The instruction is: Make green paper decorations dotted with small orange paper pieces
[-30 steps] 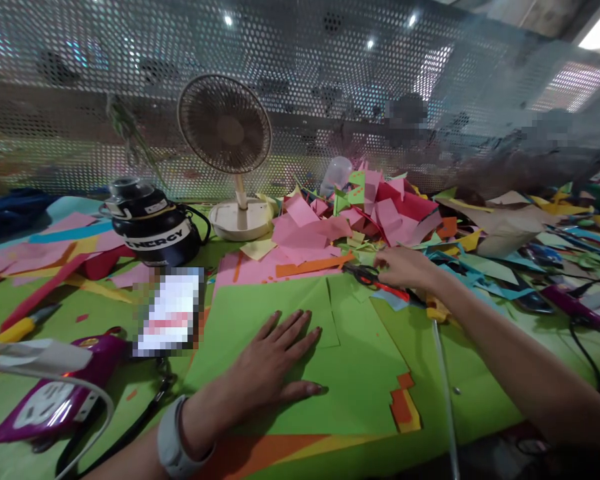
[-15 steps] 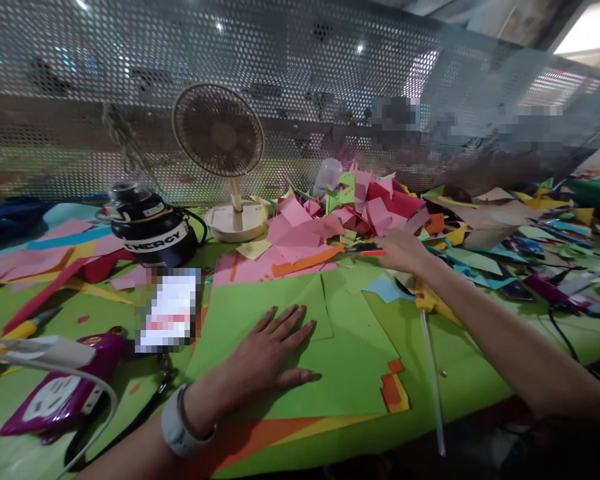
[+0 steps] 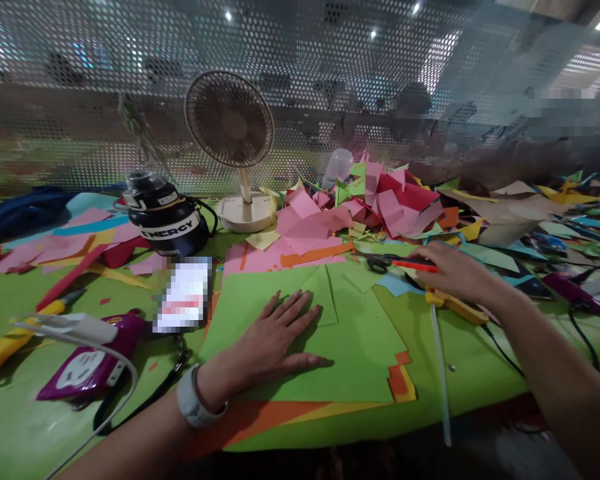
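Observation:
My left hand (image 3: 283, 333) lies flat on a stack of green paper sheets (image 3: 360, 360), fingers stretched out. A smaller green piece with a folded edge sits under its fingertips. Orange and yellow sheets (image 3: 400, 383) show beneath the green ones at the lower right corner. My right hand (image 3: 450, 267) is closed round a slim red stick-like tool, perhaps a pen (image 3: 414, 265), held just above the table. Black-handled scissors (image 3: 379, 263) are beside the tool's tip. Below my right hand lies a yellow glue gun (image 3: 455, 307) with a clear glue stick (image 3: 441, 373).
Behind the stack are pink paper scraps (image 3: 310, 223), a white desk fan (image 3: 230, 120) and a black bottle (image 3: 167, 223). To the left lie a blurred phone (image 3: 185, 293), a purple pouch (image 3: 93, 360) with a white charger, and a yellow-handled tool (image 3: 20, 340). A perforated metal screen (image 3: 300, 80) stands behind.
My right hand has drawn back to the right from the paper scraps, bringing the red tool with it. My left hand stays flat on the green paper. The view has shifted slightly.

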`<state>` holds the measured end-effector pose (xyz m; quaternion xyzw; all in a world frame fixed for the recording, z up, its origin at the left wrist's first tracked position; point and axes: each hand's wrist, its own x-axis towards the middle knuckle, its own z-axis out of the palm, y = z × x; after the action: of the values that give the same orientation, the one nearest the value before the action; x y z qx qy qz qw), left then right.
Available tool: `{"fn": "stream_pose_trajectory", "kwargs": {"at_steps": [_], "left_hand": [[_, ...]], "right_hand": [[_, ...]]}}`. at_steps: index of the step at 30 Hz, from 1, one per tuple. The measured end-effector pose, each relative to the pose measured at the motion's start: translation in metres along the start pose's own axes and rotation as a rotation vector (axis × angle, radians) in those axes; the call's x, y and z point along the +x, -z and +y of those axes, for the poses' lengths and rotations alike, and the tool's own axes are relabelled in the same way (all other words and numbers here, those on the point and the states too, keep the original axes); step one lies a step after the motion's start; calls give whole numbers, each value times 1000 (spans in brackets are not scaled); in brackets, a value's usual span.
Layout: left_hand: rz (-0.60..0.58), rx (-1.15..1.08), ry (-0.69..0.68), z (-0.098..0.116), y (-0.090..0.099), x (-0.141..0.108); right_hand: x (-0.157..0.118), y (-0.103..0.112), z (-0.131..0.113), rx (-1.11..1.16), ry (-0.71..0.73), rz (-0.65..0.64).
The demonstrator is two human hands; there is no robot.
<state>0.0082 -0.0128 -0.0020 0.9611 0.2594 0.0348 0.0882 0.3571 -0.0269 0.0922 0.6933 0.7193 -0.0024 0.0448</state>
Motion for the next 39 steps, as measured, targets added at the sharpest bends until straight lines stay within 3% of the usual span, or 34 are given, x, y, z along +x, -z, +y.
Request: {"fn": "stream_pose_trajectory", "kwargs": {"at_steps": [4, 9, 18, 22, 39], "left_hand": [[43, 15, 28, 0, 0, -1], [43, 40, 57, 0, -4, -5], [21, 45, 66, -2, -8, -11], [-32, 26, 77, 1, -4, -10], [-29, 41, 80, 0, -8, -11]], "right_hand": [[-13, -32, -23, 298, 135, 35], [-13, -56, -49, 275, 157, 53], [-14, -64, -39, 193, 258, 74], [-22, -66, -42, 233, 312, 76], [-38, -74, -46, 403, 379, 88]]}}
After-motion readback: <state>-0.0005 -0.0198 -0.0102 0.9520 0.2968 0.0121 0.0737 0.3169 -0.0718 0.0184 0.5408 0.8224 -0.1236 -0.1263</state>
